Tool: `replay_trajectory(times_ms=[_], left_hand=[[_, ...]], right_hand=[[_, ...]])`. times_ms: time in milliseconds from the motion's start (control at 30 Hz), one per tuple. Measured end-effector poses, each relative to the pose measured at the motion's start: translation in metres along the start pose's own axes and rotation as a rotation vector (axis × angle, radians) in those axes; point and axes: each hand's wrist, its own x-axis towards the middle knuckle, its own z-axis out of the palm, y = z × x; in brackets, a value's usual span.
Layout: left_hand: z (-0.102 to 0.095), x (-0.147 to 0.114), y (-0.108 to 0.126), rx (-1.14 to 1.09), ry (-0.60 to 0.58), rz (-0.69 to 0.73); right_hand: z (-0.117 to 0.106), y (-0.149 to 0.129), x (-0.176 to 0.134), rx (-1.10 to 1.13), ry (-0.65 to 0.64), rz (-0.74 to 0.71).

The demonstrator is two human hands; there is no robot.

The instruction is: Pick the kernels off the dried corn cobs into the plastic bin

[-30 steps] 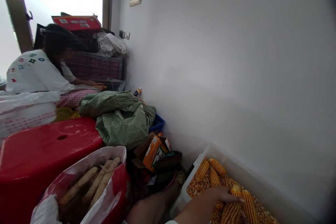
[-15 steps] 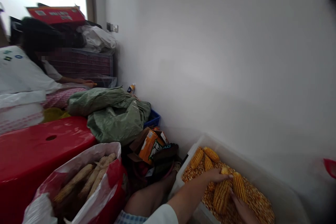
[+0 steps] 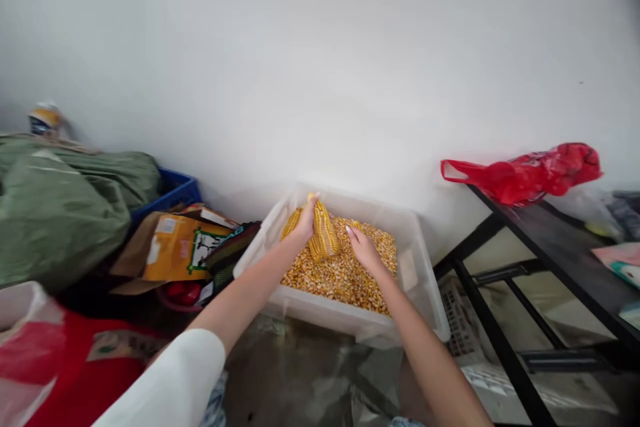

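A clear plastic bin [image 3: 420,260] stands in front of me, with loose yellow corn kernels [image 3: 345,280] spread inside it. My left hand [image 3: 306,219] is closed around the upper end of an ear of corn [image 3: 324,233], which tilts over the kernels with many rows still on it. More corn ears [image 3: 291,221] lie behind that hand at the bin's left side, partly hidden. My right hand [image 3: 365,248] is over the kernels just right of the held ear and apart from it. Its thumb and fingers look stretched out, with nothing visible in them.
On the left are a green sack [image 3: 75,207], a blue crate [image 3: 180,190], an orange carton [image 3: 173,247] and a red-and-white bag [image 3: 80,367]. A black-framed table [image 3: 560,247] stands close at the right, bearing a red plastic bag [image 3: 540,173]. A wall rises behind the bin.
My view has swung right, so the bin is now central and the co-worker and red stool are out of sight. My right hand has come away from the corn ears.
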Motion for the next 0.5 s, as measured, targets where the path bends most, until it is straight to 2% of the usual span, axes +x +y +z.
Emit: replay_trajectory(times_ms=[167, 267, 367, 500], left_hand=[[0.009, 0.023, 0.007, 0.007, -0.107, -0.108], [0.01, 0.038, 0.001, 0.037, -0.174, -0.09], [0.008, 0.045, -0.003, 0.059, -0.223, -0.075], [0.008, 0.042, 0.0, 0.115, -0.316, -0.02]], right_hand=[[-0.014, -0.005, 0.027, -0.22, -0.021, -0.029], [-0.015, 0.001, 0.036, -0.245, -0.079, -0.16], [-0.012, 0.003, 0.034, -0.227, -0.113, -0.249], [-0.008, -0.008, 0.022, -0.242, -0.087, -0.213]])
